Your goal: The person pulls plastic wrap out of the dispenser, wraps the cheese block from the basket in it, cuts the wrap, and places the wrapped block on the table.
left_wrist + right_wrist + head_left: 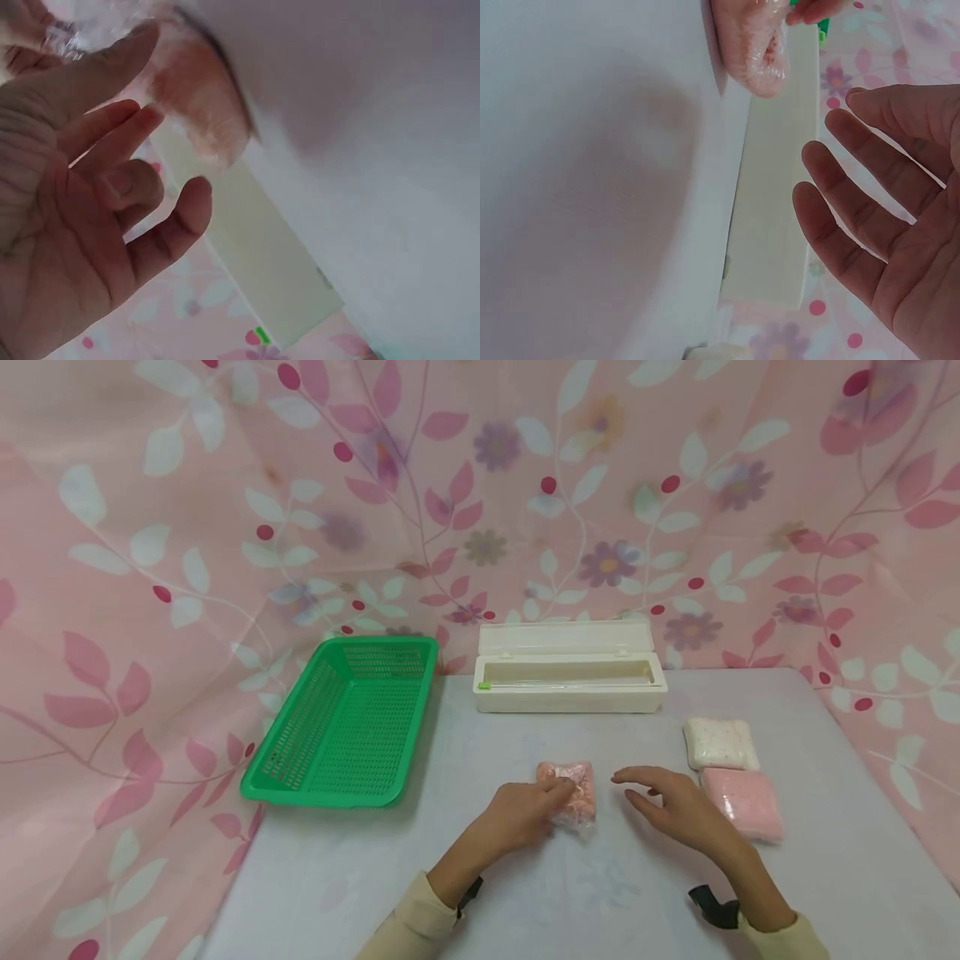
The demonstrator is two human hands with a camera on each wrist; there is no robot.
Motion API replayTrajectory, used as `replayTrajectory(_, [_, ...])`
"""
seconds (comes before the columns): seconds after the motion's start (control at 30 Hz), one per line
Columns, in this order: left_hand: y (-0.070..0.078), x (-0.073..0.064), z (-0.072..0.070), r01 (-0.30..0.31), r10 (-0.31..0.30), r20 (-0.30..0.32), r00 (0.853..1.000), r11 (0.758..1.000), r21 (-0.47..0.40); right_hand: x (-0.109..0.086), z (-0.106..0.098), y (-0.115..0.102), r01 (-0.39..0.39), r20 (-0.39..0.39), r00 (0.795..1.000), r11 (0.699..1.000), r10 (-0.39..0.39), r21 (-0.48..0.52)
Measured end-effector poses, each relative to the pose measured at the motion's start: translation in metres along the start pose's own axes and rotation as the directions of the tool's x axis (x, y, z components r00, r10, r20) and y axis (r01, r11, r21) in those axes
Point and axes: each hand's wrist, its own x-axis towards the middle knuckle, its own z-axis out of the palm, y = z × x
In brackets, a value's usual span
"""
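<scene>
A salmon-pink packet in clear plastic wrap [582,793] lies on the table in front of me. My left hand [521,817] holds its left side, thumb and fingers at the wrap; in the left wrist view the packet [199,97] is by the thumb tip. Just to the right, my right hand [675,806] hovers with fingers spread and nothing in them. The right wrist view shows the packet [754,45] apart from that hand [900,195]. What the packet contains is unclear.
A green plastic basket [408,760] stands at the left. Behind the packet is a long cream box [570,702] with its lid raised. At the right lie a white packet [722,743] and a pink packet [742,803]. A floral cloth [450,527] hangs behind the table.
</scene>
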Motion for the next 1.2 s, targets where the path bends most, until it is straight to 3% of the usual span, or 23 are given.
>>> replayTrajectory(0.17, [0.004,0.0,0.006,-0.03,0.039,-0.084,0.996,0.993,0.112,-0.001,0.006,-0.002,-0.01,0.028,1.0,1.0,0.01,0.007])
replayTrajectory(0.43, [0.005,-0.003,0.007,-0.024,0.024,-0.031,0.999,1.0,0.011,-0.006,0.026,-0.002,0.112,0.06,0.992,0.99,-0.107,-0.088])
replayTrajectory(0.63, [0.006,-0.005,0.011,-0.058,0.063,-0.144,0.988,0.997,0.041,-0.004,0.043,-0.007,0.199,0.055,0.98,0.968,-0.193,-0.151])
replayTrajectory(0.77, [0.007,-0.006,0.011,-0.025,0.038,-0.188,0.981,0.997,0.069,-0.003,0.054,-0.013,0.223,0.035,0.975,0.952,-0.22,-0.212])
replayTrajectory(0.97, [0.008,-0.009,0.011,0.022,-0.013,-0.231,0.973,0.999,0.037,0.001,0.064,-0.02,0.251,-0.028,0.963,0.927,-0.27,-0.279])
replayTrajectory(1.2, [0.01,-0.012,0.011,0.038,-0.039,-0.198,0.98,0.999,-0.01,0.007,0.074,-0.027,0.286,-0.041,0.946,0.889,-0.321,-0.356])
